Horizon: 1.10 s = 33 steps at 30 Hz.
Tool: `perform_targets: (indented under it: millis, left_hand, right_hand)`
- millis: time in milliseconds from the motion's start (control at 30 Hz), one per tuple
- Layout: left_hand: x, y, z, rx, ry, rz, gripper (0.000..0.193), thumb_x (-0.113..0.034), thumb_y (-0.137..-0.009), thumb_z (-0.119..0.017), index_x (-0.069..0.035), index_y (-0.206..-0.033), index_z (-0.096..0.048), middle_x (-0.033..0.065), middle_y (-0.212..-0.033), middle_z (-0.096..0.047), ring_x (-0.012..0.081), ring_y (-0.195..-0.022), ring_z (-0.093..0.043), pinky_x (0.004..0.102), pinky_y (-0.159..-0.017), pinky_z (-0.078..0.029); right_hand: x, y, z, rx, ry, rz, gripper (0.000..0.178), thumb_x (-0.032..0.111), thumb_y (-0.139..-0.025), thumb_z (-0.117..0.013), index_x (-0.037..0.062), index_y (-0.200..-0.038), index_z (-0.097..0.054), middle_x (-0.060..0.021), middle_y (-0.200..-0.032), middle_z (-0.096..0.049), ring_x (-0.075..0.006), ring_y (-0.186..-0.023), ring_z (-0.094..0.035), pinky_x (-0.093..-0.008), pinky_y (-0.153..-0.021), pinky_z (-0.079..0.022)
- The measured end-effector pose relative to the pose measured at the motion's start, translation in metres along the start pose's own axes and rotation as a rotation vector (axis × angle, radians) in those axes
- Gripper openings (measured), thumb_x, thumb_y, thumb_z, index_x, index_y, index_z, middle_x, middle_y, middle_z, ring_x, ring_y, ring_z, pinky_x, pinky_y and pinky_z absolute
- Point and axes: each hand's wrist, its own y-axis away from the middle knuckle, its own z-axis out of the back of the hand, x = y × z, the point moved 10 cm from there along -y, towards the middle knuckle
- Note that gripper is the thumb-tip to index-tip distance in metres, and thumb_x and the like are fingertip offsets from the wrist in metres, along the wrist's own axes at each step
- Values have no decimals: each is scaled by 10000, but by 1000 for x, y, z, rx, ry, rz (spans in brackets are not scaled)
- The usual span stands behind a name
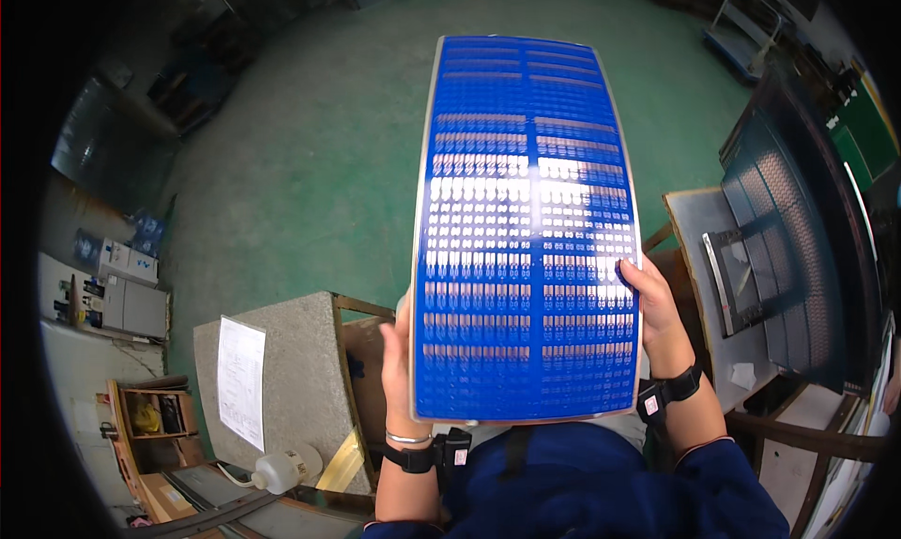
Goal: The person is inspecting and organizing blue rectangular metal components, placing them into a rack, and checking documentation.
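Note:
Between my two hands a large rectangular blue circuit board panel (535, 379) is held up before me, its long side running away from me. Rows of small copper-coloured and shiny pads cover its face in two columns, and bright light glares off the middle. My left hand (396, 365) grips the lower left edge; its thumb shows beside the edge and the other fingers are hidden behind the panel. My right hand (654, 300) grips the right edge, its thumb tip lying over the front and its other fingers hidden.
At the left, a grey-topped table (300, 351) bears a paper sheet (241, 379), a white plastic bottle (282, 469) and a strip of yellow tape (340, 462). Right of me, a dark mesh rack (779, 248) stands on a bench (690, 229). A trolley (741, 37) stands far right.

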Motion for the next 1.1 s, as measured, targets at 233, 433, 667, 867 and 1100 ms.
perform_targets:
  millis: [233, 433, 667, 867, 1100]
  left_hand:
    - [32, 14, 4, 126, 340, 35, 419, -403, -958, -371, -127, -1264, -449, 45, -1235, -515, 202, -1118, -489, 384, -956, -407]
    - [22, 1, 36, -53, 255, -36, 306, -222, -945, -463, -106, -1227, -480, 59, -1180, -558, 191, -1047, -552, 368, -909, -459]
    - [-7, 5, 81, -179, 66, -81, 277, -229, -936, -492, -42, -1134, -542, 67, -1081, -616, 140, -945, -599, 281, -821, -495]
    - [-30, 6, 92, -246, -130, -170, 169, -218, -948, -475, -62, -966, -537, 19, -906, -624, 64, -790, -588, 208, -714, -490]
    - [-37, 1, 101, -210, -208, -160, 192, -215, -939, -484, -47, -1012, -541, 46, -973, -630, 96, -852, -597, 232, -773, -485]
  right_hand:
    - [-4, -21, -46, 63, -137, 193, 342, 124, -922, -499, 80, -1257, -452, -57, -1210, -539, -195, -1113, -511, -366, -966, -401]
    - [10, -14, -36, 61, -57, 160, 357, 166, -918, -508, -31, -1212, -461, -134, -1213, -533, -247, -1090, -543, -417, -943, -429]
    - [117, 20, 104, -233, -212, 526, 359, 226, -971, -378, -13, -1228, -456, -161, -1231, -531, -245, -1099, -547, -391, -966, -429]
    - [133, 59, 126, -314, -123, 650, 386, 170, -977, -348, 10, -1327, -378, -157, -1279, -497, -232, -1125, -537, -365, -945, -463]
    - [109, 68, 150, -402, -143, 574, 391, 158, -979, -336, -10, -1330, -368, -157, -1312, -467, -233, -1166, -503, -372, -977, -430]
